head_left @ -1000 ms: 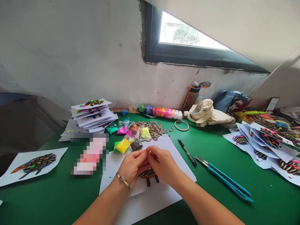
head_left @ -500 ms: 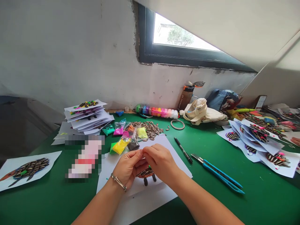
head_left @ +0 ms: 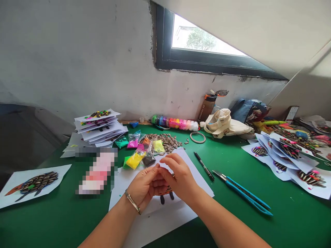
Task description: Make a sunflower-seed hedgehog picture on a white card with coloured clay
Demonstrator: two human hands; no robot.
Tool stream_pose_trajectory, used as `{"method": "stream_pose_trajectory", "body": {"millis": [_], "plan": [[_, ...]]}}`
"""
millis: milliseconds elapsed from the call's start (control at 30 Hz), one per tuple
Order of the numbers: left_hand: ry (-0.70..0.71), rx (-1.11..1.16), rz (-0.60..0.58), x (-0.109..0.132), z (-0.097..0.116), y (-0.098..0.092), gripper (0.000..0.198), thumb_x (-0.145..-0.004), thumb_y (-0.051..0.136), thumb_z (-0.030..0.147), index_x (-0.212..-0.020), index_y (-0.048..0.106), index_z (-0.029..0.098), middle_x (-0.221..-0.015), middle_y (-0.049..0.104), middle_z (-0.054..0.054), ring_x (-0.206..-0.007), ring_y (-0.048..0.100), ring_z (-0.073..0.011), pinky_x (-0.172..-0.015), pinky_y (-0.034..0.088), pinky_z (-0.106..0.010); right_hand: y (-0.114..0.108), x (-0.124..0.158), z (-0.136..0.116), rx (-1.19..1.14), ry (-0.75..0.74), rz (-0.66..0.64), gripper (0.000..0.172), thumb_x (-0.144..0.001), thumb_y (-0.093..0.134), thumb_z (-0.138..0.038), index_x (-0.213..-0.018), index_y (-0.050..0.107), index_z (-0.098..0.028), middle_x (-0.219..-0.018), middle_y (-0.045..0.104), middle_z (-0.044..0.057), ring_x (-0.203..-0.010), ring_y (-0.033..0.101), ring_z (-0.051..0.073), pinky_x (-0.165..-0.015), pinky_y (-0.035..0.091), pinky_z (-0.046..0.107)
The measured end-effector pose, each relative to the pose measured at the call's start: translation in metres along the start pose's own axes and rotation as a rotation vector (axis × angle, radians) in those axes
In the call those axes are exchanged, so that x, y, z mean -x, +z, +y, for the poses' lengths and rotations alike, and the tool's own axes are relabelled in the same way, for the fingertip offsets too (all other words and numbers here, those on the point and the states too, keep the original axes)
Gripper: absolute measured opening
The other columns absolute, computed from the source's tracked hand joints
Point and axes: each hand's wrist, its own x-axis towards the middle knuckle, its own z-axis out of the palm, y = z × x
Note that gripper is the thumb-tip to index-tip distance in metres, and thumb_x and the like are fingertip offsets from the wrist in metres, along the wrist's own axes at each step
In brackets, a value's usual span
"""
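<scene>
My left hand [head_left: 147, 184], with a bracelet at the wrist, is closed, thumb pressed to curled fingers. Whatever it may pinch is too small or hidden to make out. Touching its fingertips is the thumb of my right hand [head_left: 179, 177], whose other fingers arch up, apart from the thumb. Below both hands lies a picture of an animal covered with sunflower seeds [head_left: 168, 190], on white paper [head_left: 139, 227]. Its dark legs show; my hands cover most of its body.
Bagged coloured clay [head_left: 136, 160] and a sunflower seed pile [head_left: 168, 142] lie beyond my hands. To the right are a black pen [head_left: 203, 165] and blue tweezers [head_left: 248, 196]. Paper stacks [head_left: 99, 129] stand left, more seed pictures [head_left: 287, 155] right. A bottle [head_left: 207, 106] stands by the wall.
The fingers of my right hand have lifted and spread from its thumb. Both hands stay together over the paper. The view has shifted slightly.
</scene>
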Motion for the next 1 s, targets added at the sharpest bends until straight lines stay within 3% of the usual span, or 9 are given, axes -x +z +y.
{"method": "stream_pose_trajectory", "body": {"millis": [67,233,433,700,1000], "plan": [[-0.002,0.004,0.003,0.0009,0.0003,-0.0001,0.026,-0.074,0.07,0.04,-0.077,0.063,0.015,-0.07,0.068,-0.005,-0.065,0.065,-0.0143,-0.062,0.055,-0.027,0.0006,-0.0014,-0.0009,-0.113,0.073,-0.064,0.021,-0.086,0.051,-0.021,-0.106,0.059,-0.024,-0.101,0.06,0.006,-0.089,0.055,0.017,-0.077,0.045,0.03],[0.008,0.011,-0.002,0.001,0.003,-0.0019,0.023,-0.076,0.068,0.037,-0.076,0.065,0.014,-0.067,0.066,-0.002,-0.062,0.063,-0.012,-0.061,0.054,-0.024,-0.0004,-0.0037,0.0013,-0.202,0.15,-0.241,0.016,-0.086,0.052,-0.02,-0.093,0.065,-0.025,-0.08,0.063,0.0,-0.074,0.055,0.014,-0.067,0.044,0.025],[0.024,0.022,-0.007,0.001,0.0056,-0.0044,0.017,-0.074,0.072,0.029,-0.08,0.069,0.013,-0.072,0.068,-0.004,-0.067,0.065,-0.0117,-0.062,0.054,-0.021,-0.0029,-0.003,0.0037,-0.261,0.173,-0.176,0.019,-0.086,0.051,-0.021,-0.098,0.066,-0.025,-0.092,0.067,0.002,-0.086,0.058,0.016,-0.077,0.044,0.028],[0.026,-0.007,0.001,0.0023,0.0055,-0.0015,0.03,-0.078,0.066,0.041,-0.084,0.069,0.012,-0.078,0.069,-0.008,-0.069,0.065,-0.0136,-0.064,0.054,-0.024,-0.0022,-0.0008,-0.0003,-0.218,0.184,-0.136,0.015,-0.083,0.054,-0.015,-0.092,0.063,-0.023,-0.084,0.063,0.001,-0.077,0.056,0.014,-0.068,0.045,0.025],[0.09,-0.117,0.066,-0.0007,0.0074,-0.007,0.03,-0.068,0.076,0.036,-0.084,0.07,0.012,-0.07,0.067,-0.005,-0.066,0.063,-0.0128,-0.065,0.054,-0.026,-0.0072,-0.0011,0.0015,-0.084,-0.006,-0.146,0.018,-0.085,0.049,-0.011,-0.092,0.062,-0.021,-0.093,0.062,0.005,-0.084,0.055,0.016,-0.074,0.044,0.029]]}}
